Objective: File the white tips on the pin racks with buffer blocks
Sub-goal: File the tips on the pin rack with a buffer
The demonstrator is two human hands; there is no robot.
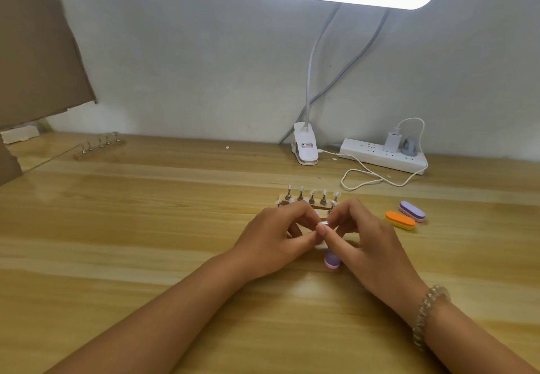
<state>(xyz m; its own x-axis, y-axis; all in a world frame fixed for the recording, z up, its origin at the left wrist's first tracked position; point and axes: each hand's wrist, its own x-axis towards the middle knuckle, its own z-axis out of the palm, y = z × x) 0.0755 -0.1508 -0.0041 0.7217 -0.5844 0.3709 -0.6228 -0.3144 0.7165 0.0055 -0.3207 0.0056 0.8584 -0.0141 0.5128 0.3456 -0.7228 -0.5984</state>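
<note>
A wooden pin rack (295, 204) with several metal pins carrying white tips (312, 192) stands at the table's middle. Just in front of it my left hand (274, 239) and my right hand (368, 239) meet. Both pinch a small white tip on a pin (323, 223) between fingertips. A purple and pink buffer block (331, 259) pokes out below my right hand; whether that hand holds it or it lies on the table is unclear. The rack's near side is hidden by my fingers.
An orange buffer block (400, 220) and a purple one (412, 211) lie right of the rack. A second pin rack (99, 147) stands far left. At the back are a clip lamp (305, 147), a power strip (382, 156) and a looping white cable (362, 178).
</note>
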